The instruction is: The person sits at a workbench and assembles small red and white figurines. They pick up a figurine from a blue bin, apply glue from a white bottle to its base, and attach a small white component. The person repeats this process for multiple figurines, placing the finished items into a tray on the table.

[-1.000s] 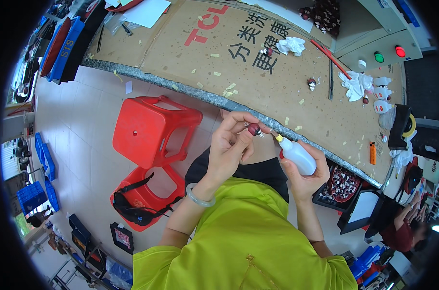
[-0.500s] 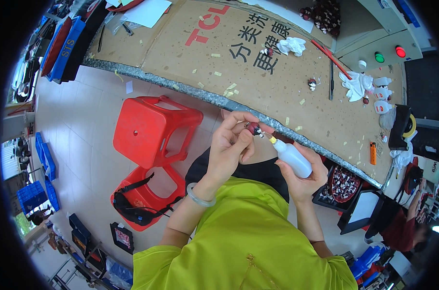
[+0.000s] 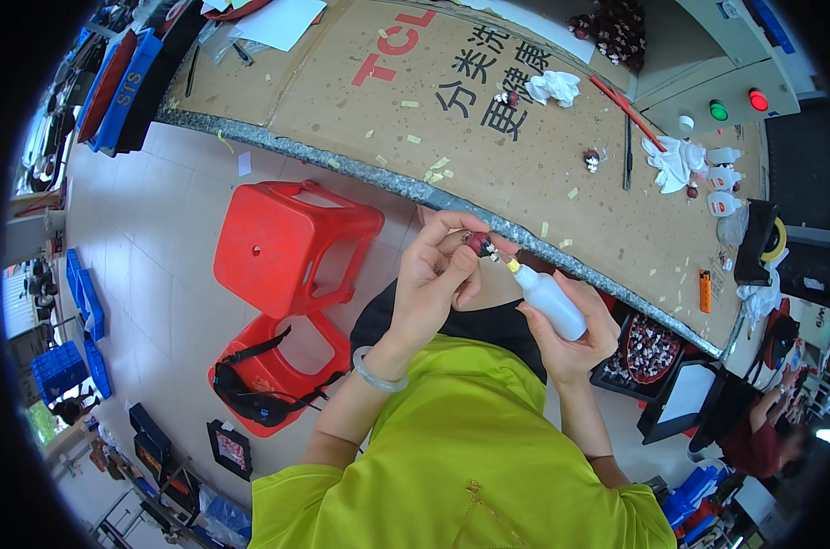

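Observation:
Between the thumb and fingers of my left hand [image 3: 444,265] is a small dark red and white figurine [image 3: 481,245], too small to make out in detail. My right hand [image 3: 575,320] is wrapped round a white squeeze bottle [image 3: 552,302] with a yellow collar and a narrow tip. The bottle tilts up to the left, its tip close to the white part of the figurine; whether they touch I cannot tell. Both hands are above my lap, just before the table's near edge. Similar small pieces, one of them a red and white figurine [image 3: 591,160], lie on the cardboard.
Cardboard [image 3: 342,119] covers the stone-edged table. On it are crumpled tissues [image 3: 675,163], a red stick [image 3: 627,112], white bottles [image 3: 723,177] and an orange lighter [image 3: 705,291]. Red stools [image 3: 259,247] stand at left. A black tray [image 3: 616,380] of small pieces sits below the table at right.
My right hand and the bottle have shifted very slightly, the tip drawing a little away from the figurine. My left hand stays in place. At far right, another person's arms have moved.

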The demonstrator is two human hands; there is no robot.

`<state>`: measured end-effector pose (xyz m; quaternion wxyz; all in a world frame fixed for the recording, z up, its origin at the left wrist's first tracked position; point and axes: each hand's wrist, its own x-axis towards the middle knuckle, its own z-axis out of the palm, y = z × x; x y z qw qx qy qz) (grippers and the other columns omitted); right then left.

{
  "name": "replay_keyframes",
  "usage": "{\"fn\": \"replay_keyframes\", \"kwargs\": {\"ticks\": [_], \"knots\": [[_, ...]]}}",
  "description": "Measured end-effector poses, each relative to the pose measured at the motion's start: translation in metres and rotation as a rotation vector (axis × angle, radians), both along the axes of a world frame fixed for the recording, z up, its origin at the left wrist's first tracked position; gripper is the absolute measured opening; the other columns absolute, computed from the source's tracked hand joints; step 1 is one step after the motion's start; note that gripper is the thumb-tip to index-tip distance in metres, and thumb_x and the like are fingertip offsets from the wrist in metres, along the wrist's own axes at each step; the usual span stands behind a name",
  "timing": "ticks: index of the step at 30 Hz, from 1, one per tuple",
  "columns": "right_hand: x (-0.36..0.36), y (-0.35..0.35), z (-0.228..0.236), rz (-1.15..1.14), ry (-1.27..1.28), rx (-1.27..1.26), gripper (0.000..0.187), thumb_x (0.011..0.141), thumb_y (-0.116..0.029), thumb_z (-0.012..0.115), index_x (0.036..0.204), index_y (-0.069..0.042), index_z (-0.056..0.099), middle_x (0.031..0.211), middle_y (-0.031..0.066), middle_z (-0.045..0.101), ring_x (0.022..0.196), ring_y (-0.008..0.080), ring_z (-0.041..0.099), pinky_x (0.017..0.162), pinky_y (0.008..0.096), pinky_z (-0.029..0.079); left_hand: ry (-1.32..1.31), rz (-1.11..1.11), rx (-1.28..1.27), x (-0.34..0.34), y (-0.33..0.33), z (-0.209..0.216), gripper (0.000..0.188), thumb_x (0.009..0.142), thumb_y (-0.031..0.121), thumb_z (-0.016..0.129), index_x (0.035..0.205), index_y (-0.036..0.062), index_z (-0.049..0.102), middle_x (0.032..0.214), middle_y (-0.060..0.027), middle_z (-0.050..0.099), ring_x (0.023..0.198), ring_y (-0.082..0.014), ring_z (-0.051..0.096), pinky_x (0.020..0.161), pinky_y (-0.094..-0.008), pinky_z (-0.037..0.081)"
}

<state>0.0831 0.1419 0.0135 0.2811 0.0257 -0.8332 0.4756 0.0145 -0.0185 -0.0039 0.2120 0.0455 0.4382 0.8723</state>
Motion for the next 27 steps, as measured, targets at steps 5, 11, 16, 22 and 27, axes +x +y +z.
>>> {"fn": "replay_keyframes", "kwargs": {"ticks": [5, 11, 16, 22, 27], "knots": [[0.000, 0.000, 0.001, 0.000, 0.005, 0.008, 0.043, 0.059, -0.004, 0.083, 0.095, 0.007, 0.064, 0.080, 0.0182, 0.066, 0.070, 0.0248, 0.065, 0.063, 0.0287, 0.051, 0.007, 0.010, -0.010, 0.001, -0.001, -0.002, 0.024, 0.094, 0.019, 0.049, 0.110, 0.0010, 0.046, 0.099, -0.0178, 0.063, 0.043, -0.0020, 0.035, 0.041, -0.0144, 0.028], [0.000, 0.000, 0.000, 0.003, -0.002, -0.006, 0.043, 0.059, -0.004, 0.083, 0.095, 0.007, 0.064, 0.080, 0.0183, 0.066, 0.070, 0.0251, 0.065, 0.063, 0.0289, 0.051, 0.036, 0.007, -0.077, 0.000, -0.002, 0.003, 0.024, 0.094, 0.019, 0.051, 0.106, -0.0022, 0.052, 0.096, -0.0143, 0.064, 0.044, -0.0018, 0.035, 0.041, -0.0145, 0.027], [-0.002, 0.000, -0.001, 0.039, 0.026, 0.005, 0.045, 0.058, -0.004, 0.084, 0.096, 0.007, 0.064, 0.079, 0.0177, 0.066, 0.070, 0.0241, 0.065, 0.062, 0.0281, 0.050, 0.133, 0.092, -0.181, 0.002, -0.003, -0.001, 0.024, 0.092, 0.018, 0.054, 0.102, -0.0031, 0.055, 0.089, -0.0109, 0.064, 0.046, -0.0018, 0.038, 0.042, -0.0159, 0.028], [0.013, 0.005, -0.013, -0.120, -0.123, -0.477, 0.050, 0.061, -0.008, 0.082, 0.104, 0.006, 0.062, 0.091, 0.0144, 0.066, 0.080, 0.0168, 0.063, 0.069, 0.0271, 0.049, 0.476, 0.256, -0.520, 0.002, -0.005, 0.000, 0.019, 0.090, 0.016, 0.055, 0.091, -0.0029, 0.059, 0.076, -0.0042, 0.059, 0.049, -0.0018, 0.042, 0.043, -0.0160, 0.029], [0.012, 0.012, -0.020, -0.125, -0.233, -0.753, 0.051, 0.063, -0.010, 0.080, 0.108, 0.004, 0.061, 0.096, 0.0098, 0.063, 0.084, 0.0143, 0.061, 0.076, 0.0243, 0.047, 0.522, 0.265, -0.495, 0.004, -0.004, 0.002, 0.022, 0.091, 0.018, 0.055, 0.091, -0.0038, 0.058, 0.073, -0.0034, 0.058, 0.048, -0.0013, 0.040, 0.043, -0.0161, 0.027]]}}
